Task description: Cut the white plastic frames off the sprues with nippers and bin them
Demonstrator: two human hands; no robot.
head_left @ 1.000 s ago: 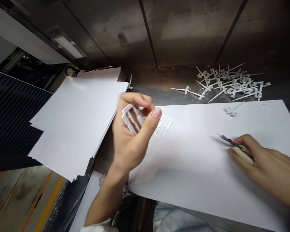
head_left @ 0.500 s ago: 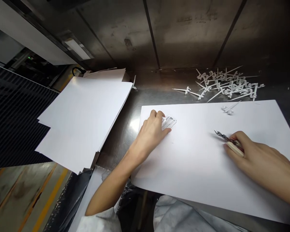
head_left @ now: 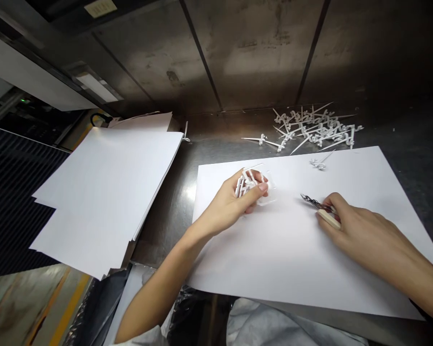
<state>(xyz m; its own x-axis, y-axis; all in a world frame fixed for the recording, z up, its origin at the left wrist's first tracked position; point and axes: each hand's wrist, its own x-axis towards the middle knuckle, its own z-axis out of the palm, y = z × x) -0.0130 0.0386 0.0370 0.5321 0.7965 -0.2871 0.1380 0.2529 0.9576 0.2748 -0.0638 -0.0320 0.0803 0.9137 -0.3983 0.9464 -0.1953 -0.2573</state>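
My left hand is closed around several white plastic frame-shaped parts, thin and open in the middle, held just above a large white sheet. The thumb presses on them from the front, and the fingers behind are partly hidden. To the right, my right hand grips small side cutters with pale handles. Their metal jaws point up and left, toward the held parts but apart from them. One small white plastic scrap lies near the sheet's upper edge.
Behind the sheet, a heap of spiky white plastic sprue pieces lies on the dark metal bench. A stack of white sheets stands at the left. A metal wall closes off the back.
My left hand has lifted the white plastic parts off the sheet and turned so the thumb faces up. The right hand still holds the cutters. The whole view has shifted slightly.
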